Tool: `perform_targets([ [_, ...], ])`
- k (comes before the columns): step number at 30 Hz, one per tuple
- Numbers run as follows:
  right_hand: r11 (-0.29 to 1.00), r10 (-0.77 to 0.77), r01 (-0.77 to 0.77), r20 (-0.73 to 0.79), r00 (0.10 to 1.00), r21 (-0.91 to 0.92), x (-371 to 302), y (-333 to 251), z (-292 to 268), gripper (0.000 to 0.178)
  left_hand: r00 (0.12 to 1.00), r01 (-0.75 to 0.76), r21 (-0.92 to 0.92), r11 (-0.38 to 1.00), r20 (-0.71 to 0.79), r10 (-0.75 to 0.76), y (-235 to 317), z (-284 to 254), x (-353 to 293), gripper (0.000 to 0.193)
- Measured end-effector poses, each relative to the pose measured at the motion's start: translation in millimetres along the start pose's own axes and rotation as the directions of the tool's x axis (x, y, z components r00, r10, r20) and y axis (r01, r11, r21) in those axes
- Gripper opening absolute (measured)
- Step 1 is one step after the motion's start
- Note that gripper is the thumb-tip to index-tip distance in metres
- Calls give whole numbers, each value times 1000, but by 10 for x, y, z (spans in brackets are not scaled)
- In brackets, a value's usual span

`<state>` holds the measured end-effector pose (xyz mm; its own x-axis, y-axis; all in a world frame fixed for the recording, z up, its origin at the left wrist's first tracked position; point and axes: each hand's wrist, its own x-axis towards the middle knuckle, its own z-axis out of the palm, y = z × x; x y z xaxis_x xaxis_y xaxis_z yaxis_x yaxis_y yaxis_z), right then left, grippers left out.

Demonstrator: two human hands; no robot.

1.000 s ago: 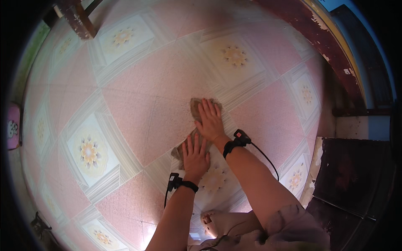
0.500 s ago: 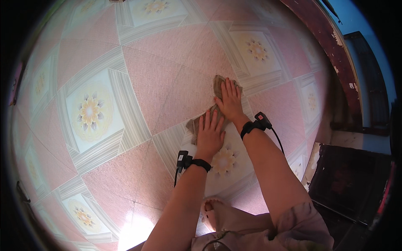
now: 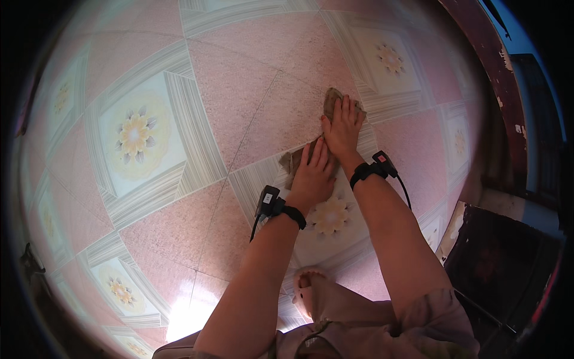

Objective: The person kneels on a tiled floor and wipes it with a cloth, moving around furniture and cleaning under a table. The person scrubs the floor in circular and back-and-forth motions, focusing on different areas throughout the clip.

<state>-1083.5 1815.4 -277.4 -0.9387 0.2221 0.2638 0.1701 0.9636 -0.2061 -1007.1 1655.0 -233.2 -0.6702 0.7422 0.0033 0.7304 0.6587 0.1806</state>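
A crumpled brownish-grey cloth (image 3: 292, 161) lies on the patterned floor in front of me. My left hand (image 3: 314, 178) presses palm down on its nearer left part, fingers stretched out over the fabric. Farther forward and to the right, my right hand (image 3: 344, 131) lies on the cloth's far part, fingers extended and its thumb near the left fingertips. The cloth shows beyond the right fingertips and to the left of the left hand; its middle is hidden under both hands. Each wrist wears a black strap with a small cabled device.
Pink and white floor tiles (image 3: 257, 42) with flower designs spread all round. A dark, worn piece of furniture (image 3: 493, 263) stands at the right, below a chipped dark red wooden edge (image 3: 499, 90). My bare foot (image 3: 304, 291) rests close behind the hands. Bright light falls at the lower left.
The view has shifted a little, so the floor pattern sits higher and farther right. Both hands stay on the cloth; the left hand's fingers look closer together than before.
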Motion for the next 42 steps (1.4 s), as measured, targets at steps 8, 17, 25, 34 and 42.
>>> perform_targets([
  [8,996,-51,37,168,984,85,107,38,1,72,1000,-8,-195,981,20,12,-120,-8,-28,72],
  [17,980,24,92,567,823,-175,159,1215,-2154,44,998,35,-249,968,58,-21,-59,45,-83,69],
  [25,968,12,88,396,918,-233,1047,841,-3260,19,997,83,-125,989,13,-82,-265,-72,-39,69],
  [34,978,-179,155,178,968,142,256,-3,-640,60,994,101,-122,987,54,-95,-200,42,141,67],
  [42,967,-141,100,163,977,234,66,-89,-273,70,982,187,-101,977,38,-184,-58,-77,153,63],
])
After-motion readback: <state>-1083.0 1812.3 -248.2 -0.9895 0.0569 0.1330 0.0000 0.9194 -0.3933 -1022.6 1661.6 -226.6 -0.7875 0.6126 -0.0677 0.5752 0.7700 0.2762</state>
